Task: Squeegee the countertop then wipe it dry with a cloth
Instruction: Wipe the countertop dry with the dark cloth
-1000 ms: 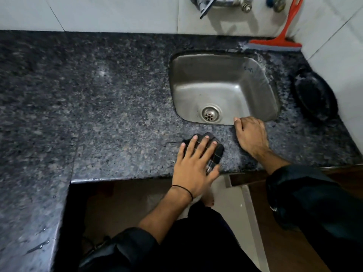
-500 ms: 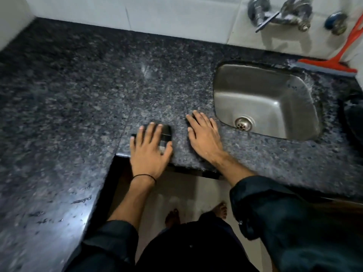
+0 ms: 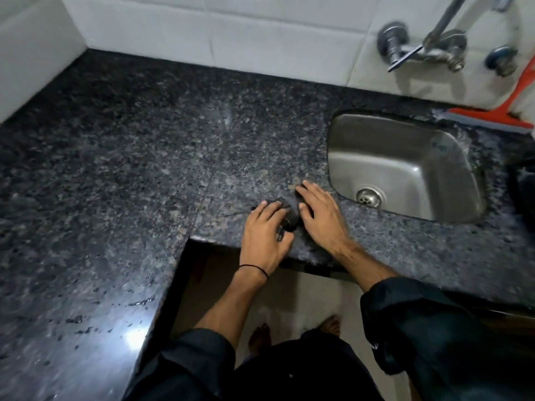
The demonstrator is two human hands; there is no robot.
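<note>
A dark speckled granite countertop [image 3: 139, 169] runs in an L shape around me. My left hand [image 3: 265, 235] presses a small dark folded cloth [image 3: 289, 217] flat on the counter near its front edge, just left of the sink. Only a bit of the cloth shows between my hands. Beside it, my right hand [image 3: 320, 215] lies flat on the stone, fingers spread and touching the cloth's right side. A red squeegee [image 3: 489, 117] leans against the wall tiles behind the sink, at the far right.
A steel sink [image 3: 405, 166] is set into the counter at the right, with a wall tap [image 3: 425, 50] above it. Water droplets [image 3: 139, 302] lie on the near-left counter. A dark round object [image 3: 525, 186] sits at the right edge. White tiled walls close the back and left.
The cloth under my left hand has slid left from the sink front, then back a little toward it. My right hand followed and now touches the cloth. The view has shifted left.
</note>
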